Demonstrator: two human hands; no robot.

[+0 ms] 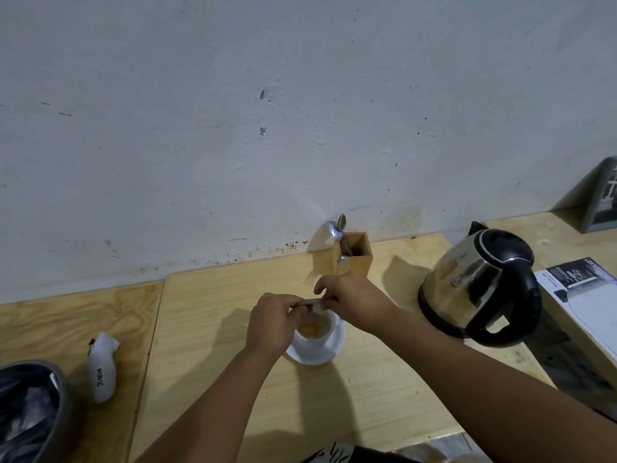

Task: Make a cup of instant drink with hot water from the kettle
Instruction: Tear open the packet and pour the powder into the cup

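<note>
Together both hands [272, 324] [350, 295] pinch sachet [312, 305] over cup [315, 332].

Sachet [312, 304] mostly hidden between hands; bin [30, 409] and box [581, 305] cut by edges; label print unreadable.

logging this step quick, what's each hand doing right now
Left hand: closed, pinching one end of the sachet over the cup.
Right hand: closed, pinching the sachet's other end.
</note>
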